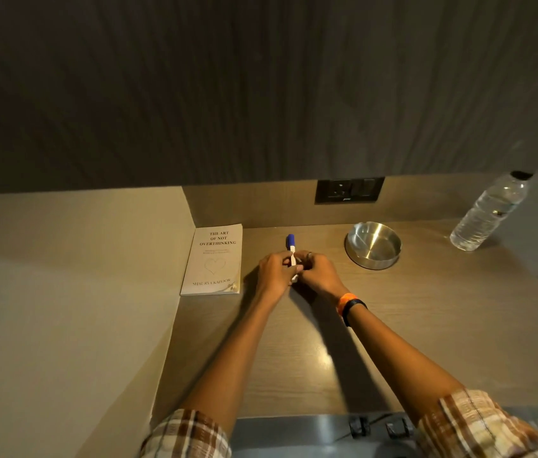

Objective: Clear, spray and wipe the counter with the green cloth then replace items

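Observation:
A white marker with a blue cap (291,246) lies near the back middle of the wooden counter (409,325). My left hand (274,271) and my right hand (318,271) meet over its lower half, fingers closed around it; only the capped end sticks out. A pale paperback book (214,261) lies flat against the left wall. To the right of my hands sits a round steel ashtray (373,245), and a clear water bottle (488,213) with a black cap stands at the far right. No green cloth or spray bottle is in view.
A dark socket panel (349,190) is set in the back wall above the counter. A beige side wall (79,292) borders the counter on the left. The counter's front edge meets a grey surface (294,434) with small black fittings.

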### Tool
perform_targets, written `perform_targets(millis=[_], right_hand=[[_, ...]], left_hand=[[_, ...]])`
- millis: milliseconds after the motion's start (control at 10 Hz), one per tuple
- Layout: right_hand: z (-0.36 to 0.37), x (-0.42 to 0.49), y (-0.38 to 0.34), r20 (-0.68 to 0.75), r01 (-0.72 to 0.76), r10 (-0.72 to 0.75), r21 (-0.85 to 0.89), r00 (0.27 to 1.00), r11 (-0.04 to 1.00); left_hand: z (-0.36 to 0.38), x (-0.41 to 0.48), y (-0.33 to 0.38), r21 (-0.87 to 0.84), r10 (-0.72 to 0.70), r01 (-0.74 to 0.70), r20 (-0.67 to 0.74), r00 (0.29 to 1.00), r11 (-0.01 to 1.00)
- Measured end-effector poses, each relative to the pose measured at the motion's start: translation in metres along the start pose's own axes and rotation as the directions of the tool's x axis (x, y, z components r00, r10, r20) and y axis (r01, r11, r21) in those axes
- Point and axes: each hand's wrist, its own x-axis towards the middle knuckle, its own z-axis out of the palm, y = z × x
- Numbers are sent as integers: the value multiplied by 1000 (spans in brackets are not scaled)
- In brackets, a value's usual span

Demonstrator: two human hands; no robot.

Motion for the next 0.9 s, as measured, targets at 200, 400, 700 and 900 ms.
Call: perform_targets(millis=[200,400,700,900], right_hand=[[-11,8,2,187,14,7,-110,982,994],[-6,14,6,177,60,-32,-156,984,986],[-4,-13,7,5,133,-133,-89,991,987],[-26,-131,52,-139,83,-190,-552,972,830]], left_hand=[[-15,-5,-19,-3,97,-99,204,974,995],[-11,-6,-25,182,174,-201,154,973,963],[-2,-22,-31,439,306,-287,28,952,852],[22,-81,-32,655,472,-309,-83,878,689]])
